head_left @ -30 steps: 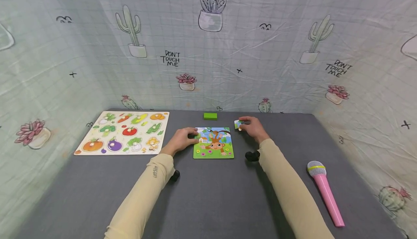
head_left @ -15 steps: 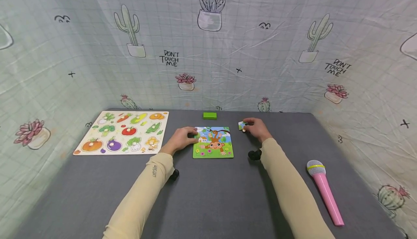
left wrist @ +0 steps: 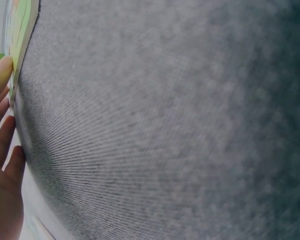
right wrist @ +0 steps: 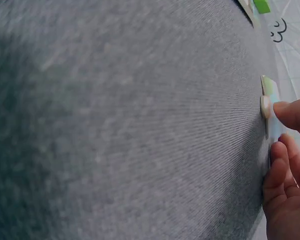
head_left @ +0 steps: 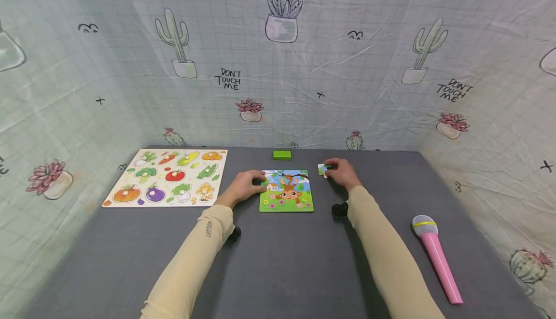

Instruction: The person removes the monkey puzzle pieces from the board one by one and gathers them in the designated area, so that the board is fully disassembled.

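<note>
In the head view, a square monkey jigsaw puzzle lies flat on the dark grey table. My left hand rests at its left edge, thumb and index finger apart and touching its border. The left wrist view shows the thumb of my left hand over the puzzle's edge, with the other fingers extended beside it. To the right of the puzzle, my right hand pinches a small puzzle piece. In the right wrist view the piece is low at the tabletop, with the thumb of my right hand against it.
A vegetable peg puzzle board lies at the back left. A green block sits behind the monkey puzzle. On the right is a pink toy microphone. A cactus-print cloth hangs behind the table and along both sides.
My right hand has drawn the puzzle piece a little to the right, away from the monkey puzzle, and then stayed about there. My left hand has kept its place at the puzzle's edge.
</note>
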Motion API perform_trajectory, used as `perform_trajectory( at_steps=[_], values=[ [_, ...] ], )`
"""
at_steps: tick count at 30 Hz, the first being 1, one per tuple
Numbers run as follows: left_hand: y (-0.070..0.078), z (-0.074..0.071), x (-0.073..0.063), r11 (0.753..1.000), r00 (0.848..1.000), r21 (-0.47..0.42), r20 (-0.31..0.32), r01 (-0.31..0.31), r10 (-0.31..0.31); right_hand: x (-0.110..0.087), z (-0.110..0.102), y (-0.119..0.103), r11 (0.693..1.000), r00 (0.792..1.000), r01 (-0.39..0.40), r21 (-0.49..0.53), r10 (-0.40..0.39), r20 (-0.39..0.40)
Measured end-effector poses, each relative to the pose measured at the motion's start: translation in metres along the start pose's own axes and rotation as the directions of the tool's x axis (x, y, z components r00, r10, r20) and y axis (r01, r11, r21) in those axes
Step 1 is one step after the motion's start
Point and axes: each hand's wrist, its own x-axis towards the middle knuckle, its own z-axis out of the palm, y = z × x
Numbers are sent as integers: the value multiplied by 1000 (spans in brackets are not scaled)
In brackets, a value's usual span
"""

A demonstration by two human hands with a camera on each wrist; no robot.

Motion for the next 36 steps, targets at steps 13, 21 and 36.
perform_trajectory(
  at_steps=[13, 21, 36],
  values=[
    [3, -3, -4, 999, 999, -12, -3, -43, 43, -4, -3, 6, 989, 998, 64, -133, -60, 34],
    [-2, -1, 1, 1000, 1000, 16, 15, -18, 18, -3, 0, 7, 980, 995, 93, -174, -89, 32],
    [-1, 0, 1, 1000, 1000, 21, 18, -15, 15, -3, 5, -1, 979, 994, 105, -177, -106, 7]
  ],
)
